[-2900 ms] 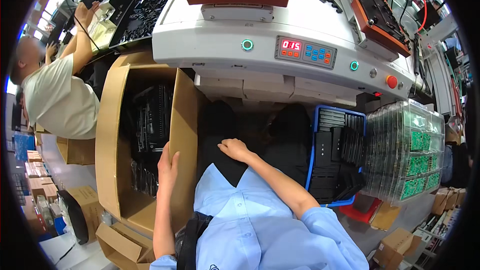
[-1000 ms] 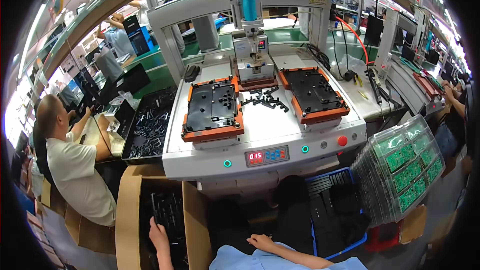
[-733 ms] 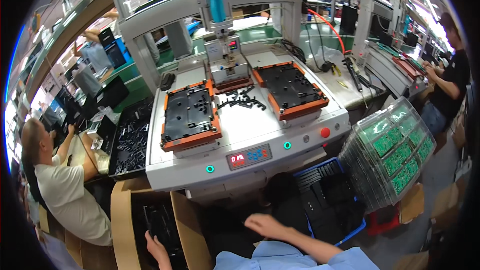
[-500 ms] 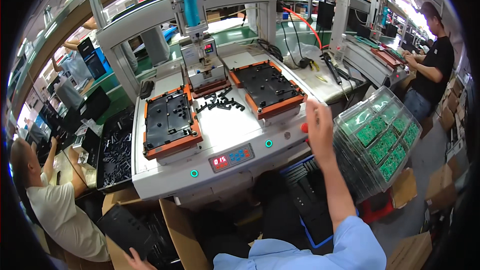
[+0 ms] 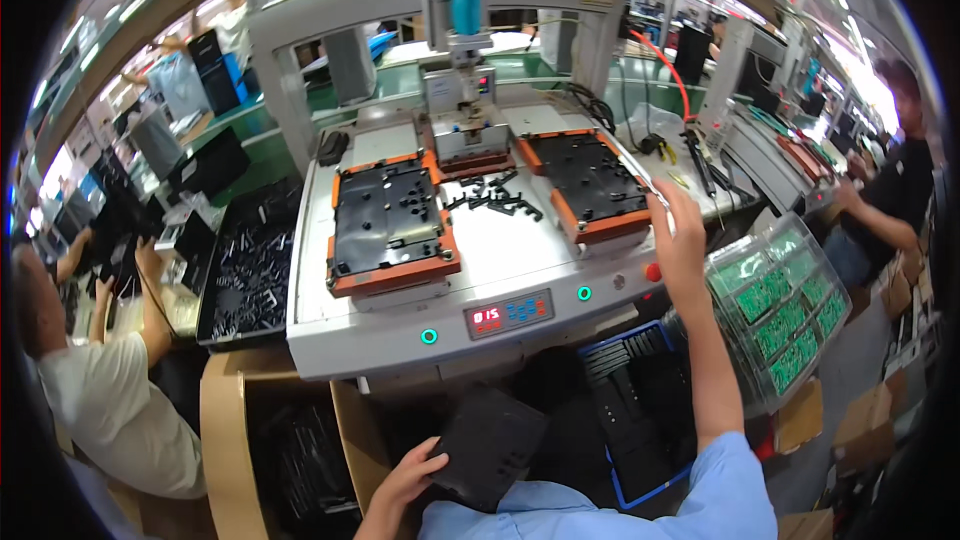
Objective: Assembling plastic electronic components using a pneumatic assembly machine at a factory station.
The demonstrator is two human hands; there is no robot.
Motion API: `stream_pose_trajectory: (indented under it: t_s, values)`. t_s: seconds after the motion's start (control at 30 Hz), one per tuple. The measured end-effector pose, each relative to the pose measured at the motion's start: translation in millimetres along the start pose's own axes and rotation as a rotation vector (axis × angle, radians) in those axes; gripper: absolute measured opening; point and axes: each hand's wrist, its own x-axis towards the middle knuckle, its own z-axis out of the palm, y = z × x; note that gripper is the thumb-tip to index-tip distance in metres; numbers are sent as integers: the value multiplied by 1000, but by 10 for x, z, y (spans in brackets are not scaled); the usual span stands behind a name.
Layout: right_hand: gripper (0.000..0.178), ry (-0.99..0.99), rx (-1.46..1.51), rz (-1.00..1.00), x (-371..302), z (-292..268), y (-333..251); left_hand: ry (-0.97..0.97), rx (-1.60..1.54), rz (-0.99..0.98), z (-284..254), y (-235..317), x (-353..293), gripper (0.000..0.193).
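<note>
My left hand (image 5: 412,472) grips the edge of a flat black plastic panel (image 5: 492,446) near my lap, thumb on top. My right hand (image 5: 681,228) is raised beside the near right corner of the right orange fixture (image 5: 606,228). Its fingers are bent together, and a small pale sliver shows at their tips, too small to name. A black panel with small posts (image 5: 592,176) lies in that fixture. The left orange fixture (image 5: 395,282) holds a similar black panel (image 5: 388,215). Between the fixtures lie several small black plastic parts (image 5: 498,198).
The machine's head (image 5: 466,90) stands behind the fixtures; a red button (image 5: 653,272) is on its front. A black tray of small parts (image 5: 245,285) and a cardboard box (image 5: 222,420) are left. Stacked clear trays of green boards (image 5: 785,305) and a blue crate (image 5: 640,495) are right. Co-workers flank me.
My left hand has brought the black panel up and rightward from the cardboard box to my lap. My right hand stays raised near the right fixture, its fingers now closer together. The view has shifted.
</note>
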Motion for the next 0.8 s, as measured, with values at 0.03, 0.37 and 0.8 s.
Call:
stream_pose_trajectory:
  t_s: [0.03, 0.37, 0.8]
  values:
    - [20, -42, 75, -12, -50, -152, -360, -4, 93, -64, 14, -85, 1, 44]
    - [39, -791, 379, -85, -992, -315, -1416, -161, 456, 115, 329, 151, 81, 41]
    - [33, -83, 136, 351, 147, -332, 43, 42, 65, 177, 328, 174, -70, 42]
